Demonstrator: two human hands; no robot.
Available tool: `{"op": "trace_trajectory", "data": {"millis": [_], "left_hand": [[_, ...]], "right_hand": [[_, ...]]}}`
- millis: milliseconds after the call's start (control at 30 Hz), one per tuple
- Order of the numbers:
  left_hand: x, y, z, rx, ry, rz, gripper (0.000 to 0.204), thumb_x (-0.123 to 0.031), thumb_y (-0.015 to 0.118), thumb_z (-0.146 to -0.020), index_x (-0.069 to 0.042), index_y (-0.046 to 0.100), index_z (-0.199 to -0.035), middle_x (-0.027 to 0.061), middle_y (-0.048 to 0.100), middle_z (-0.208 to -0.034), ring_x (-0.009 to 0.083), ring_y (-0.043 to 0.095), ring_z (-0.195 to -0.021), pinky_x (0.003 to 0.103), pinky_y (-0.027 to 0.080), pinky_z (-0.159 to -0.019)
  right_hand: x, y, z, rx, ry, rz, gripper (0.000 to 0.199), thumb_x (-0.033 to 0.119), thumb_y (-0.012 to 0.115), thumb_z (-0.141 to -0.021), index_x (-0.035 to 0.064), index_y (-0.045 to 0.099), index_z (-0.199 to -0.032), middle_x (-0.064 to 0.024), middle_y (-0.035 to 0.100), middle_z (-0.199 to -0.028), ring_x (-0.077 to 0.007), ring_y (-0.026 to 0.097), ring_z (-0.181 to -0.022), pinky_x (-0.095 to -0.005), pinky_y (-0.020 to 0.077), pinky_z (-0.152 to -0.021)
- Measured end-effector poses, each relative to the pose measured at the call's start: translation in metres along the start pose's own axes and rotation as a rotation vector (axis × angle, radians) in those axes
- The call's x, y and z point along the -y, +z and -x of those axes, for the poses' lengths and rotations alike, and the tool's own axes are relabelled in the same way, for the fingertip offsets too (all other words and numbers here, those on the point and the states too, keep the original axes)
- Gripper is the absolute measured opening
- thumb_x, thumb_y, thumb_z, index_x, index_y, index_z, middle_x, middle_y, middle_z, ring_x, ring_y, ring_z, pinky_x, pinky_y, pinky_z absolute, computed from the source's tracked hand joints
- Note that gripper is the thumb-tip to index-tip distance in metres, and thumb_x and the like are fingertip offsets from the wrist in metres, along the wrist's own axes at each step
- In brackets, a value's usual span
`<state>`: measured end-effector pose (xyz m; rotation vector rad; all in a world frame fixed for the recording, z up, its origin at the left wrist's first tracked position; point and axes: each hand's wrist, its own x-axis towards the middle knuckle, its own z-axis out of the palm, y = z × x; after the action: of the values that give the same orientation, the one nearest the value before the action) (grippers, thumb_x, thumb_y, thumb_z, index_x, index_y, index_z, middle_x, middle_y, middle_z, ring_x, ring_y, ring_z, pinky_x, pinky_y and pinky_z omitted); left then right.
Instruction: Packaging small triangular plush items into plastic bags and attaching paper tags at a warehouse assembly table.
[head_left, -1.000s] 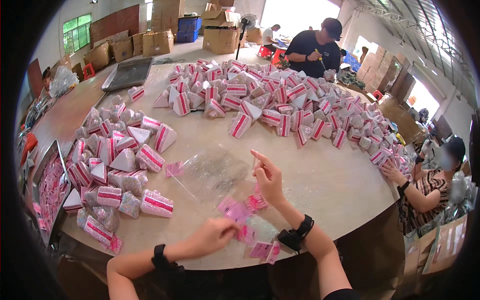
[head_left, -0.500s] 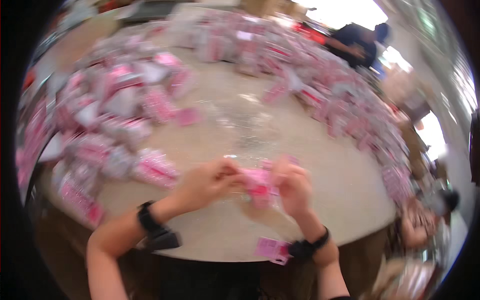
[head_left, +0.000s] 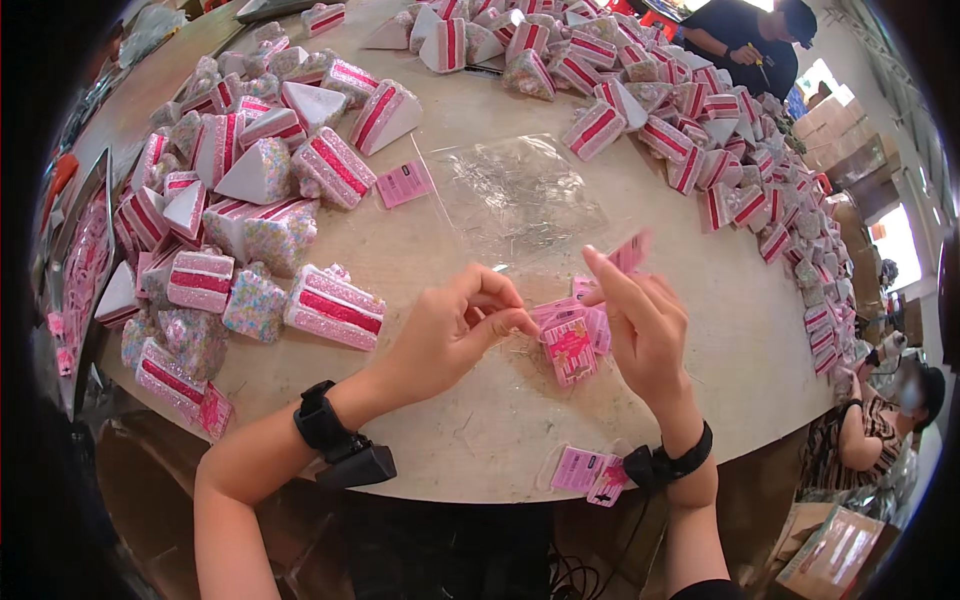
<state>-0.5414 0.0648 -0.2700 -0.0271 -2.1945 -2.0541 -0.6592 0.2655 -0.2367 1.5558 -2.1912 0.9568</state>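
My left hand (head_left: 465,330) is closed, thumb and fingertips pinched beside a small pile of pink printed tags (head_left: 570,350) on the table. Whatever is in that pinch is too small to make out. Right of the pile, my raised right hand (head_left: 645,335) has its fingers closed around a pink tag (head_left: 630,251), blurred and sticking out above the fingers. A sparkly pink cake-slice-shaped piece (head_left: 335,306) with a dark pink middle band lies left of my left hand. More pink tags (head_left: 590,472) rest at the table's front edge, next to my right wrist.
Many similar cake-slice pieces (head_left: 225,215) are heaped at left, with another long heap (head_left: 690,140) along the far and right sides. A clear plastic sheet (head_left: 515,195) lies mid-table, a single tag (head_left: 405,184) beside it. Two people (head_left: 745,45) (head_left: 880,420) are beyond the table.
My hands have drawn apart from the pink tags they were close around. The right one now holds a tag higher up. The blurred view has become sharp.
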Motion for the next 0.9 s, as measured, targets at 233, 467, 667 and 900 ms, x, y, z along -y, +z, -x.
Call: {"op": "trace_trajectory", "data": {"millis": [233,467,667,900], "left_hand": [[0.001,0.001,0.003,0.073,0.000,0.103,0.012,-0.009,0.057,-0.097,-0.002,0.051,-0.104,0.0078,0.068,-0.094,0.0110,0.064,-0.091,0.025,0.050,-0.076],[0.011,0.001,0.001,0.133,0.069,0.185,0.014,-0.010,0.054,-0.098,-0.003,0.046,-0.108,0.0085,0.066,-0.097,0.0114,0.063,-0.092,0.025,0.050,-0.078],[0.012,0.003,0.001,0.071,0.110,0.101,0.018,-0.014,0.056,-0.097,-0.002,0.048,-0.108,0.0053,0.067,-0.087,0.0084,0.063,-0.079,0.022,0.046,-0.066],[0.006,0.006,0.005,-0.006,0.058,0.164,0.017,-0.010,0.055,-0.095,-0.003,0.048,-0.109,0.0016,0.062,-0.072,0.0063,0.056,-0.067,0.023,0.045,-0.061]], "right_hand": [[0.006,0.027,0.010,0.140,0.067,-0.387,0.039,-0.006,0.063,-0.081,0.0049,0.067,-0.118,-0.0099,0.067,-0.075,-0.0176,0.060,-0.060,-0.0281,0.0454,-0.054],[0.006,0.027,0.007,0.072,-0.098,-0.355,0.050,-0.007,0.063,-0.074,0.0123,0.067,-0.120,-0.0067,0.063,-0.070,-0.0191,0.060,-0.059,-0.0290,0.0448,-0.053],[0.004,0.029,0.009,0.070,-0.111,-0.335,0.044,-0.007,0.065,-0.072,0.0097,0.069,-0.112,-0.0055,0.063,-0.069,-0.0196,0.059,-0.058,-0.0290,0.0447,-0.053],[0.004,0.030,0.013,-0.163,0.178,-0.408,0.016,-0.003,0.061,-0.089,0.0013,0.067,-0.103,-0.0043,0.066,-0.073,-0.0090,0.064,-0.062,-0.0210,0.0451,-0.054]]}}
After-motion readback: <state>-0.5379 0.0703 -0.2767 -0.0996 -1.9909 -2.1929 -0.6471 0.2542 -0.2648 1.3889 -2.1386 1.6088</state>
